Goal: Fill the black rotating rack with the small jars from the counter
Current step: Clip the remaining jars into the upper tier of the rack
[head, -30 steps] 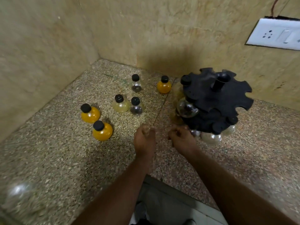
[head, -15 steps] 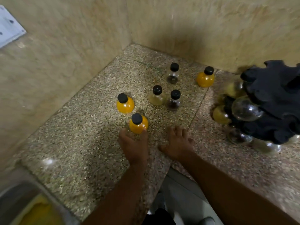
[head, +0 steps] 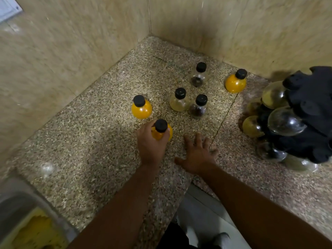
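Observation:
My left hand [head: 150, 142] is wrapped around the nearest orange jar [head: 162, 131], which stands on the counter with its black cap up. My right hand [head: 197, 153] lies flat on the counter beside it, fingers spread, holding nothing. Further back stand another orange jar [head: 141, 107], a pale yellow jar [head: 179, 101], a dark-filled jar [head: 199, 106], a second dark-filled jar [head: 198, 75] and a third orange jar [head: 235, 81]. The black rotating rack [head: 312, 112] stands at the right edge and carries several round jars on its left side.
The speckled stone counter [head: 89, 150] ends in a tiled wall corner [head: 150, 24] behind the jars. A steel sink [head: 21, 218] with something yellow inside sits at the lower left. The counter's front edge runs just under my forearms.
My left hand has moved forward and closed around the nearest orange jar. My right hand has spread flat on the counter. The view has stayed turned left, away from the rack.

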`<control>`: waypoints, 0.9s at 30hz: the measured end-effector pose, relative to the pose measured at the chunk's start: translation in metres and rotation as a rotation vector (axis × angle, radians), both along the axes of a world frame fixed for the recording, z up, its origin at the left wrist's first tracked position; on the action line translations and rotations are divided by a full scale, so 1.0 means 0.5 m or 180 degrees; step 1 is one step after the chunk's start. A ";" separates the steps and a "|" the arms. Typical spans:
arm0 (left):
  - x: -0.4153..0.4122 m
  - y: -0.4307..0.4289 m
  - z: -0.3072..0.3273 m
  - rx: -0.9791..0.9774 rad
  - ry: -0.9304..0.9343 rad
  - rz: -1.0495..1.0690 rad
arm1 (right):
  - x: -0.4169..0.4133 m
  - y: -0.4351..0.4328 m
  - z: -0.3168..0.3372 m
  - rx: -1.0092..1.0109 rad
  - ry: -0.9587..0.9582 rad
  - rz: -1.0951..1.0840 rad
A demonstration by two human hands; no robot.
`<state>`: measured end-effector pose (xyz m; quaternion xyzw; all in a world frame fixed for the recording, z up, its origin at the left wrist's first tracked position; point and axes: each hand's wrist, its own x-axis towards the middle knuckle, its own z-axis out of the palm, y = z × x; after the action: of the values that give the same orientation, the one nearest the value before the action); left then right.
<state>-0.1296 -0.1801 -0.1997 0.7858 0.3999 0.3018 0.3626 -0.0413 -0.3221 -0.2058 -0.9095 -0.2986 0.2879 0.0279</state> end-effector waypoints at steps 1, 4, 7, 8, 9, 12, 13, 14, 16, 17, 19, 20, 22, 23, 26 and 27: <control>0.002 -0.004 0.002 0.0013 -0.0004 -0.0023 | 0.002 -0.001 0.001 0.0058 -0.0011 -0.0024; 0.015 -0.032 0.021 -0.0019 -0.0009 -0.0100 | 0.007 -0.016 0.017 0.0378 -0.0023 -0.0290; 0.025 -0.058 0.040 -0.0001 -0.0027 -0.0308 | 0.007 -0.035 0.041 0.0953 -0.0202 -0.0581; 0.028 -0.067 0.044 0.0020 -0.0032 -0.0394 | 0.009 -0.044 0.050 0.1180 -0.0227 -0.0682; 0.031 -0.082 0.051 0.0055 -0.0030 -0.0485 | 0.012 -0.063 0.061 0.1394 -0.0226 -0.0807; 0.046 -0.130 0.072 0.0107 0.0021 -0.0745 | 0.029 -0.123 0.094 0.1859 -0.0278 -0.1235; 0.053 -0.151 0.079 0.0109 0.0021 -0.0859 | 0.034 -0.148 0.108 0.1943 -0.0299 -0.1441; 0.061 -0.171 0.083 0.0103 0.0024 -0.0960 | 0.040 -0.170 0.121 0.2024 -0.0311 -0.1646; 0.078 -0.217 0.097 0.0109 0.0007 -0.1132 | 0.052 -0.218 0.141 0.2199 -0.0294 -0.1956; 0.088 -0.240 0.102 0.0125 -0.0004 -0.1215 | 0.058 -0.243 0.147 0.2313 -0.0251 -0.2077; 0.109 -0.292 0.121 0.0218 -0.0071 -0.1390 | 0.069 -0.297 0.155 0.2558 -0.0117 -0.2380; 0.120 -0.318 0.132 0.0244 -0.0113 -0.1486 | 0.073 -0.324 0.163 0.2774 -0.0002 -0.2530; 0.139 -0.363 0.156 0.0256 -0.0193 -0.1660 | 0.080 -0.369 0.186 0.3327 0.0248 -0.2841; 0.147 -0.384 0.167 0.0254 -0.0234 -0.1724 | 0.085 -0.390 0.201 0.3583 0.0375 -0.3019; 0.171 -0.428 0.199 0.0208 -0.0330 -0.1882 | 0.108 -0.435 0.236 0.4094 0.0842 -0.3416; 0.178 -0.447 0.213 0.0234 -0.0366 -0.1921 | 0.117 -0.455 0.247 0.4188 0.0987 -0.3511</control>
<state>-0.0408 -0.4038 -0.0932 0.8633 0.1162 0.2388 0.4292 0.0171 -0.5498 -0.0823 -0.6742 0.0859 0.1230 0.7232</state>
